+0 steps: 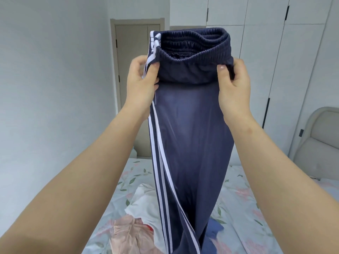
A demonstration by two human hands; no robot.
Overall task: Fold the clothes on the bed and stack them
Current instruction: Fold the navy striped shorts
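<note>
Pale grey wall [55,70] fills the left side of the room, and a beige closed door [132,70] stands in the far corner beyond the foot of the bed [238,198]. Its sheet is white with a pink and green flower print. On the left part of the sheet lies a crumpled pink garment [128,233], touching a white garment [143,202] just behind it.

Above these, the left hand [141,83] is raised, its thumb and curled fingers pinching the striped side of the waistband [201,52] of a pair of navy track trousers [190,134]. The trousers are held up in the air over the middle of the bed. The elastic waistband gapes open at the top, and the legs hang straight down with white stripes running along their left edge. The lower ends pass out of view at the bottom. A patch of blue cloth [216,228] shows on the sheet just right of the hanging legs.

The right hand [234,87] grips the other side of the waistband, thumb in front and fingers folded round behind. Further right, white wardrobe doors [275,52] with dark handles line the wall, and a padded cream headboard [319,143] stands at the far right edge.
</note>
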